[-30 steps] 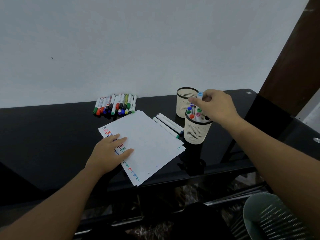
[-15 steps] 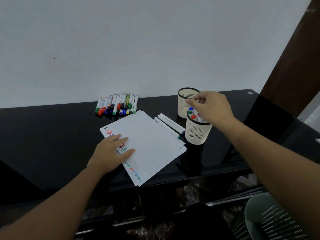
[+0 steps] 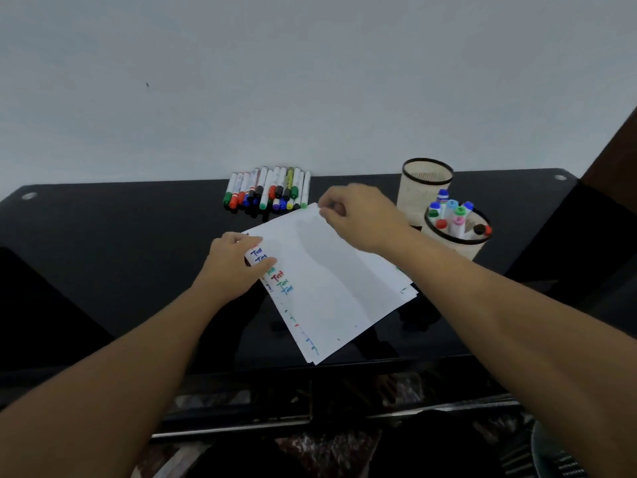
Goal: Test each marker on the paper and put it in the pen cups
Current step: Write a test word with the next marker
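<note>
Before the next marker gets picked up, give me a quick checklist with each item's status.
1. White paper sheets held down: ok, left hand rests on the left edge.
2. Right hand free for a marker: not ok, it pinches the sheets' far corner.
3. Untested row of coloured-cap markers in plain view: ok, lying by the wall.
4. Near mesh pen cup has room: cannot tell, many caps show.
5. Far mesh pen cup upright: ok; its contents are not visible.
</note>
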